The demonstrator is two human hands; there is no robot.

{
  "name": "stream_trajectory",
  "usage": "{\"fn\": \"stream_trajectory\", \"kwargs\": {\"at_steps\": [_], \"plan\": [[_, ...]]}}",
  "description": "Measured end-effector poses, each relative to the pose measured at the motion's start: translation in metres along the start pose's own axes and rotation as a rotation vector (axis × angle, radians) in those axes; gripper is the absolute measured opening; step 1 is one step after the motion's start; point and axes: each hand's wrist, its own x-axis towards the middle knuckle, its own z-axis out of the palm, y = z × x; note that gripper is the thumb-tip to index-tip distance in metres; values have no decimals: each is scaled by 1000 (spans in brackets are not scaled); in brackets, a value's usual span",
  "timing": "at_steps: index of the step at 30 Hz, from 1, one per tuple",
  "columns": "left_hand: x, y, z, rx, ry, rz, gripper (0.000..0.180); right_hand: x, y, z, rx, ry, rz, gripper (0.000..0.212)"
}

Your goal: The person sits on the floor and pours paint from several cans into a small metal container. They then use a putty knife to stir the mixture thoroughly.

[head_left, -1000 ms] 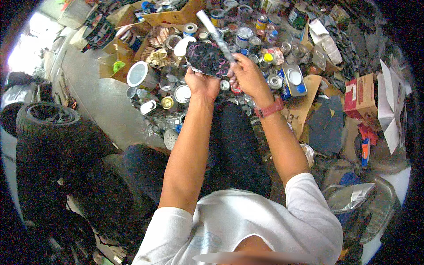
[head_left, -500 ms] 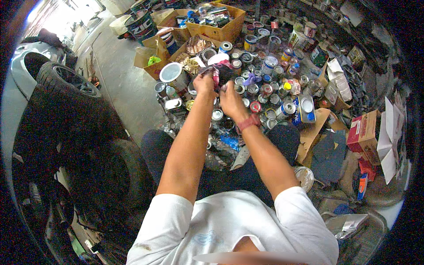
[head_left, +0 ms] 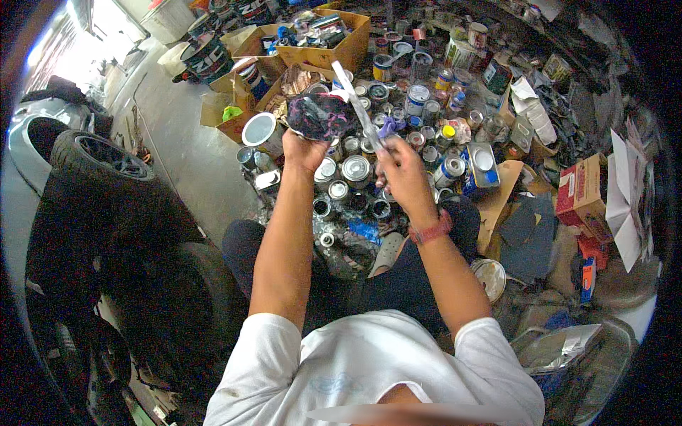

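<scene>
Spread over the fingers of my left hand (head_left: 304,152) is a dark rag (head_left: 321,118) with pink and black stains; the fingers are partly covered by it. My right hand (head_left: 402,170) is closed around the lower end of a long, flat, metallic-looking strip (head_left: 360,108), which slants up and to the left, its upper part just right of the rag. Below both hands stand many paint cans, among them a round lidded can (head_left: 356,169) and a smaller one with a white lid (head_left: 338,189).
Left of the cans stands a tub with a pale lid (head_left: 260,130). Cardboard boxes (head_left: 330,55) filled with items lie beyond. A blue and white tin (head_left: 481,170) and a red and brown carton (head_left: 582,206) are to the right. A car wheel (head_left: 106,160) is at the left.
My hands have moved apart, and the rag now lies spread on the left one. The strip in my right hand has come into plain sight, pointing upward. The view has shifted slightly.
</scene>
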Motion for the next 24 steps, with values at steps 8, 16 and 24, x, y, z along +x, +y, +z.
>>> {"fn": "stream_trajectory", "kwargs": {"at_steps": [8,16,24], "plan": [[-6,-37,-22,355,108,-36,20,74,36,53,-413,158,-172,21],[-3,-36,-40,696,470,275,24,19,51,70,-332,41,-123,28],[5,-13,-37,666,602,379,23,25,58,82,-405,-25,-86,26]]}}
